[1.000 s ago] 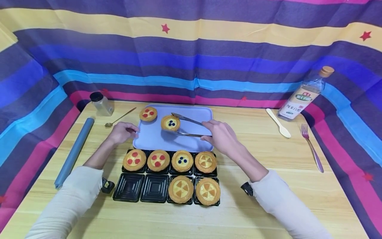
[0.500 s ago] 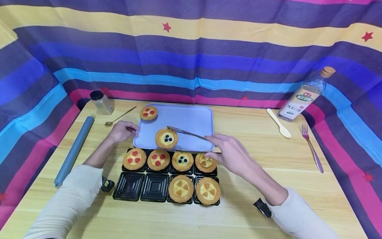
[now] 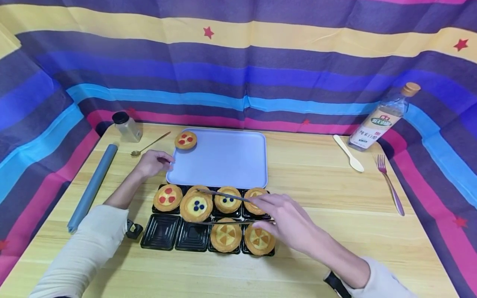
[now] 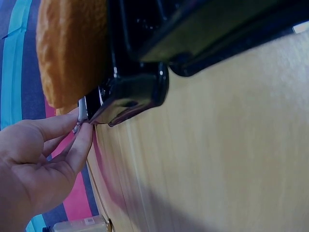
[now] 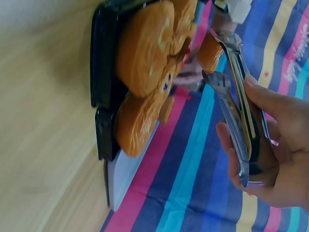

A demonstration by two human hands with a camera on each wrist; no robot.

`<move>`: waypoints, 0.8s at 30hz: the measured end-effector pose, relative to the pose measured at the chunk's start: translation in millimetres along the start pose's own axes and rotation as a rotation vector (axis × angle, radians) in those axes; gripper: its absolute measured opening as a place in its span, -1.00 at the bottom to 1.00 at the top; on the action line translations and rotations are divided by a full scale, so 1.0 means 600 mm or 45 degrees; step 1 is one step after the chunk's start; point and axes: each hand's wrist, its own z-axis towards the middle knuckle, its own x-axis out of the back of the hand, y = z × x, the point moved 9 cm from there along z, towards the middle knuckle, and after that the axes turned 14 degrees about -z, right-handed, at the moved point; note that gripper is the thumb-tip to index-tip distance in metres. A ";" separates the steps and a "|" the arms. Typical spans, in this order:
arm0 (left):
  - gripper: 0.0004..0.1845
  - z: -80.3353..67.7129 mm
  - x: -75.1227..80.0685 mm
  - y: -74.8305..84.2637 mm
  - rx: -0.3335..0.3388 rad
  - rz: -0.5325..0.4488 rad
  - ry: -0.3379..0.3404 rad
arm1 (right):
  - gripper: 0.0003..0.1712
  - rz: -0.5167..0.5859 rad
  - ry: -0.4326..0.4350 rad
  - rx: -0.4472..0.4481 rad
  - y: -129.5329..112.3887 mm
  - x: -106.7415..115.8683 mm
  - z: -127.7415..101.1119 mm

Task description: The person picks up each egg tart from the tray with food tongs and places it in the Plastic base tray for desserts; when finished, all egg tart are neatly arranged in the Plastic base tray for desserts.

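Observation:
In my right hand (image 3: 288, 219) is a pair of metal tongs (image 5: 236, 111), gripped by their arms. Between the tongs' tips is a tart with three blue dots (image 3: 194, 208), held above the black square boxes and overlapping a red-dotted tart behind it in the head view. My left hand (image 3: 150, 163) pinches the left edge of the lilac tray (image 3: 223, 161) between thumb and fingers (image 4: 79, 150). One red-dotted tart (image 3: 185, 140) lies at the tray's far left corner. In front, two rows of black boxes (image 3: 160, 231) hold tarts with red, blue or orange wedge toppings; two front-left boxes show their ridged bottoms.
Left of the tray are a jar with a black lid (image 3: 128, 127), a thin gold spoon (image 3: 152, 143) and a grey-blue roll (image 3: 93, 186). To the right stand a vinegar bottle (image 3: 378, 124), a pale spoon (image 3: 348, 154) and a purple-handled fork (image 3: 390, 184).
My right hand has carried the blue-dotted tart in the tongs from over the tray toward me, to above the black boxes. My left hand has stayed at the tray's edge.

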 end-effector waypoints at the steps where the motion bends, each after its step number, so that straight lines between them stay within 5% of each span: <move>1: -0.78 0.000 0.000 0.000 0.001 -0.001 0.000 | -0.35 -0.001 -0.005 0.007 -0.005 -0.001 -0.003; 24: -0.79 0.004 0.001 -0.002 -0.035 0.022 -0.001 | -0.34 -0.071 -0.148 0.076 -0.055 -0.044 -0.029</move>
